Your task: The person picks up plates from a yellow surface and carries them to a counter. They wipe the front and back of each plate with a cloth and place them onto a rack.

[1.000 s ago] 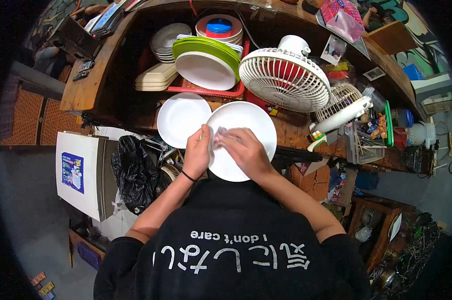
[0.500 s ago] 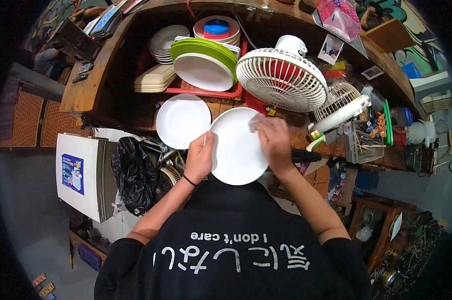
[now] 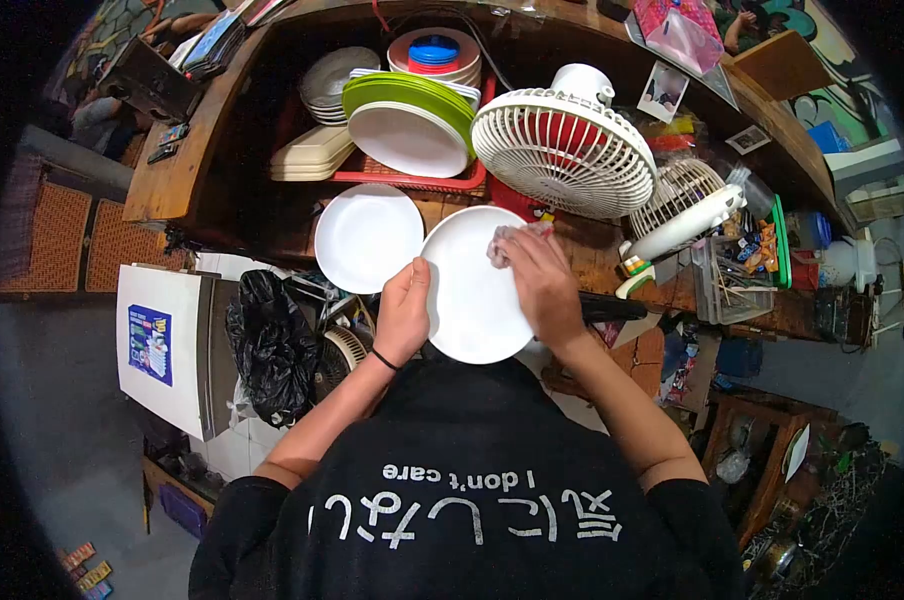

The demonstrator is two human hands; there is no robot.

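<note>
My left hand [image 3: 404, 312] grips the left rim of a round white plate [image 3: 472, 300], thumb on its upper face. On the plate's upper right part, my right hand [image 3: 544, 285] presses a crumpled greyish cloth [image 3: 500, 246]; the fingers are bunched over it. A second white plate [image 3: 369, 238] lies on the wooden table just left of the held one. Behind them, a red rack [image 3: 462, 183] carries green plates [image 3: 412, 88] and a large white plate [image 3: 409, 140] leaning together.
A white fan [image 3: 562, 150] stands behind my right hand, with another fan [image 3: 677, 205] beside it. Cream trays [image 3: 310, 155] and stacked bowls [image 3: 337, 85] sit at the back left. A clear plastic bin [image 3: 732, 280] holds small items at right. A black plastic bag [image 3: 272, 345] hangs at left.
My right hand and the cloth have shifted slightly left and come into sharper view on the plate. The held plate has risen a little in view; my left hand keeps its grip.
</note>
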